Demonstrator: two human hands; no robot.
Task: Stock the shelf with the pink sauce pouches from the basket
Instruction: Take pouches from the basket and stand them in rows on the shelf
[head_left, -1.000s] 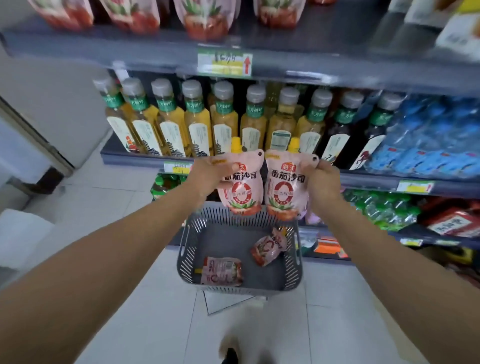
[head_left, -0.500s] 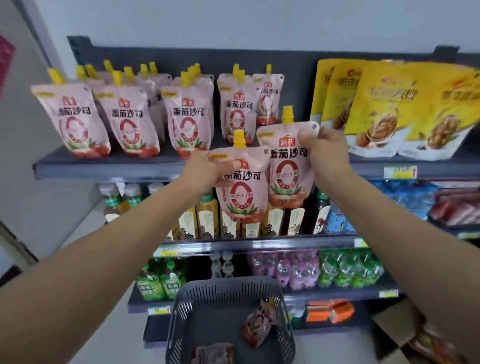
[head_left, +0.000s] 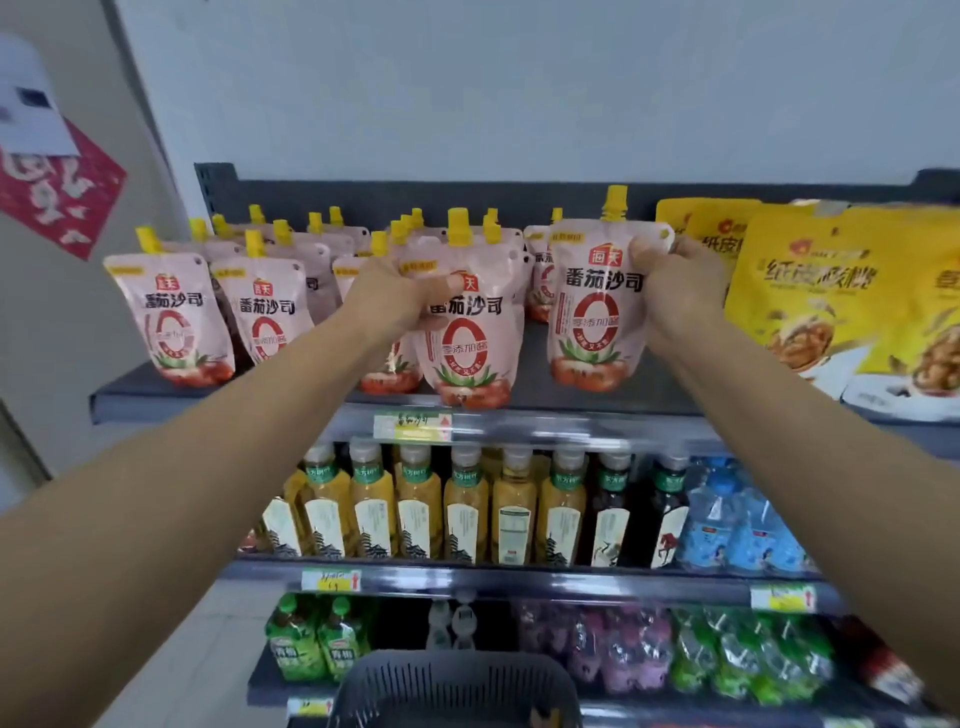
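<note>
Head camera: both arms are up at the top shelf (head_left: 660, 387). The left hand (head_left: 387, 296) grips a pink pouch (head_left: 470, 338) by its upper corner, fingers curled round it, the base down at the shelf's front edge. The right hand (head_left: 675, 291) pinches a second pouch (head_left: 597, 312) at its top corner; it is upright, just beside the yellow snack bags (head_left: 810, 301). Stocked pouches (head_left: 176, 317) stand to the left, and the basket (head_left: 452, 686) rim shows below.

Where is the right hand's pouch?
Right of centre, head view: the right hand pinches the pink pouch upright at the top shelf, beside yellow snack bags.
</note>
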